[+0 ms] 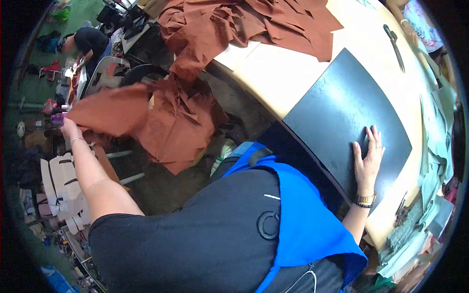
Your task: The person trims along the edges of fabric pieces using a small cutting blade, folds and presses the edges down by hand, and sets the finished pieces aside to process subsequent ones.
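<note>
My left hand (71, 129) reaches far out to the left, its fingers closed on the corner of a reddish-brown leather sheet (115, 110). That sheet stretches from my fingers toward a crumpled brown leather pile (176, 124) beside the table. My right hand (370, 161) lies flat with fingers stretched on a smooth black mat (332, 107), and it holds nothing. A small purple object (58, 119) shows just beyond my left fingertips; whether they touch it I cannot tell.
More brown leather pieces (273, 27) are heaped on the pale table (264, 73). A dark, slim tool (394, 46) lies near its far edge. Green sheets (435, 136) line the right side. A bent-over person (90, 41) is at upper left, near a chair (105, 73).
</note>
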Demonstrator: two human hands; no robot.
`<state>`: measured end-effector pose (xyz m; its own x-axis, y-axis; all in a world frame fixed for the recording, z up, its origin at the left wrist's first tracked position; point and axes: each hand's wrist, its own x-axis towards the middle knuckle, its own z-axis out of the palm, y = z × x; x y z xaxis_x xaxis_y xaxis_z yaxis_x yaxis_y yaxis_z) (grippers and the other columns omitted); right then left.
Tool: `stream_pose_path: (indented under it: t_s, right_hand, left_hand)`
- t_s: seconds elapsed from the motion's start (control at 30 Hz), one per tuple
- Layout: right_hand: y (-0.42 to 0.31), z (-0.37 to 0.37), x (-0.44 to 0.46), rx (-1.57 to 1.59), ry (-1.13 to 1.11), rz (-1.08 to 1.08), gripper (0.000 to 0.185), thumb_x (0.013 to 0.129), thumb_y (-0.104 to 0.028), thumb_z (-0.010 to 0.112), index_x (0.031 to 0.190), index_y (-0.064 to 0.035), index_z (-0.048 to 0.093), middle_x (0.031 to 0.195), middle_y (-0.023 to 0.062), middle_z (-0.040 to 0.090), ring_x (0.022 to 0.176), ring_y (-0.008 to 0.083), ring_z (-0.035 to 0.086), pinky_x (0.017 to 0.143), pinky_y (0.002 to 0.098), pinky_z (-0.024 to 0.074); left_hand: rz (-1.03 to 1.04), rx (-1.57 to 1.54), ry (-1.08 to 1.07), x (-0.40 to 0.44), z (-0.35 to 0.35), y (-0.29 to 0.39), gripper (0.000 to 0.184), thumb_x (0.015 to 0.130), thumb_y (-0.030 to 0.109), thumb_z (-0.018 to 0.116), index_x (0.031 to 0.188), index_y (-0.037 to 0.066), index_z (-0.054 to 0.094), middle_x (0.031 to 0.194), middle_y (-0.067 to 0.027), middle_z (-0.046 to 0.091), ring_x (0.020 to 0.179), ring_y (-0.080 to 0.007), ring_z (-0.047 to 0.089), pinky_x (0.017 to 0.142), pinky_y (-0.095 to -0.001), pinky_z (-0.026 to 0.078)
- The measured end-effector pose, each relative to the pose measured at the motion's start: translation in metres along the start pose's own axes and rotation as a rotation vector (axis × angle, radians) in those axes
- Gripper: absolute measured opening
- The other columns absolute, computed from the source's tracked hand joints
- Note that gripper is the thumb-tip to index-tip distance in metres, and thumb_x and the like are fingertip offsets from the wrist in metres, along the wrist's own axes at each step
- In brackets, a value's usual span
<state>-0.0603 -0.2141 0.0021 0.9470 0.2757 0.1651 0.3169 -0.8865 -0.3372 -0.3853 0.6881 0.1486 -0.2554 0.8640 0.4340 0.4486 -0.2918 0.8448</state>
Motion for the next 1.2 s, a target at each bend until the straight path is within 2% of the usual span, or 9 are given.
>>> stream_pose_path:
  t_s: [0.17,0.3,0.4,0.53,0.67,0.8,0.97,1.07,1.2]
  right_hand:
    - [-0.003,-0.003,0.001,-0.014,0.026,0.003,0.057,0.090,-0.034,0.070,0.140,-0.0120,0.053,0.151,0.0145,0.045,0.144,0.0370,0.035,0.117,0.0608,0.0213]
    - [-0.007,-0.005,0.000,0.018,0.060,0.003,0.056,0.088,-0.033,0.071,0.136,-0.0100,0.056,0.149,0.0157,0.047,0.144,0.0372,0.036,0.116,0.0618,0.0224]
    - [-0.008,-0.007,-0.001,0.010,0.068,-0.005,0.057,0.087,-0.035,0.071,0.136,-0.0093,0.056,0.148,0.0167,0.048,0.142,0.0373,0.037,0.116,0.0615,0.0216]
    - [-0.009,-0.008,-0.002,0.013,0.064,0.014,0.057,0.088,-0.038,0.070,0.136,-0.0102,0.056,0.147,0.0160,0.049,0.141,0.0367,0.039,0.115,0.0608,0.0239]
    - [-0.006,-0.004,-0.003,0.016,0.092,0.012,0.056,0.088,-0.039,0.071,0.135,-0.0119,0.058,0.148,0.0135,0.049,0.141,0.0357,0.040,0.116,0.0616,0.0238]
    - [-0.009,-0.006,-0.003,0.025,0.100,0.036,0.056,0.087,-0.041,0.071,0.133,-0.0120,0.059,0.147,0.0135,0.050,0.141,0.0344,0.041,0.116,0.0602,0.0237]
    - [-0.010,-0.010,-0.002,0.057,0.114,0.041,0.055,0.086,-0.042,0.073,0.130,-0.0112,0.062,0.144,0.0140,0.053,0.139,0.0339,0.043,0.115,0.0586,0.0261]
    - [-0.006,-0.007,-0.002,0.058,0.125,0.035,0.054,0.085,-0.042,0.073,0.129,-0.0110,0.062,0.143,0.0139,0.054,0.139,0.0341,0.044,0.115,0.0587,0.0268]
    - [-0.004,-0.007,-0.001,0.090,0.133,0.040,0.052,0.085,-0.042,0.073,0.126,-0.0111,0.064,0.141,0.0134,0.055,0.137,0.0343,0.046,0.115,0.0587,0.0277]
  left_hand:
    - [0.649,0.833,-0.225,-0.040,0.038,0.018,0.045,0.098,0.040,0.041,0.111,-0.001,0.056,0.108,-0.0356,0.064,0.100,-0.0529,0.061,0.086,-0.0593,0.049]
    - [0.717,0.662,-0.683,-0.178,0.122,-0.038,0.036,0.096,0.035,0.049,0.108,0.002,0.057,0.100,-0.0335,0.066,0.096,-0.0511,0.064,0.084,-0.0589,0.051]
    - [0.759,1.009,-1.150,-0.269,0.165,-0.056,0.046,0.095,0.048,0.054,0.108,0.004,0.065,0.101,-0.0264,0.070,0.103,-0.0436,0.065,0.090,-0.0517,0.051]
    - [0.751,0.341,-0.760,-0.379,0.156,0.087,0.035,0.101,0.042,0.053,0.104,0.010,0.067,0.095,-0.0160,0.072,0.089,-0.0361,0.069,0.077,-0.0432,0.053]
    - [0.995,-0.191,-0.827,-0.443,0.192,0.180,0.030,0.098,0.034,0.062,0.104,0.005,0.067,0.097,-0.0127,0.071,0.086,-0.0310,0.068,0.075,-0.0385,0.053]
    - [1.287,-0.245,-0.910,-0.518,0.241,0.250,0.030,0.089,0.037,0.069,0.102,0.010,0.068,0.101,-0.0088,0.069,0.093,-0.0281,0.067,0.079,-0.0396,0.052]
    - [1.331,0.234,-0.632,-0.570,0.321,0.304,0.069,0.078,0.058,0.073,0.128,0.014,0.055,0.128,-0.0141,0.057,0.119,-0.0313,0.056,0.094,-0.0529,0.044]
    - [1.187,0.548,-0.857,-0.574,0.352,0.330,0.042,0.090,0.031,0.061,0.127,0.013,0.056,0.129,-0.0161,0.060,0.117,-0.0332,0.062,0.098,-0.0537,0.043]
    - [1.075,0.022,-0.939,-0.574,0.352,0.366,0.019,0.093,0.027,0.056,0.101,0.015,0.068,0.101,-0.0170,0.071,0.097,-0.0360,0.069,0.084,-0.0480,0.054]
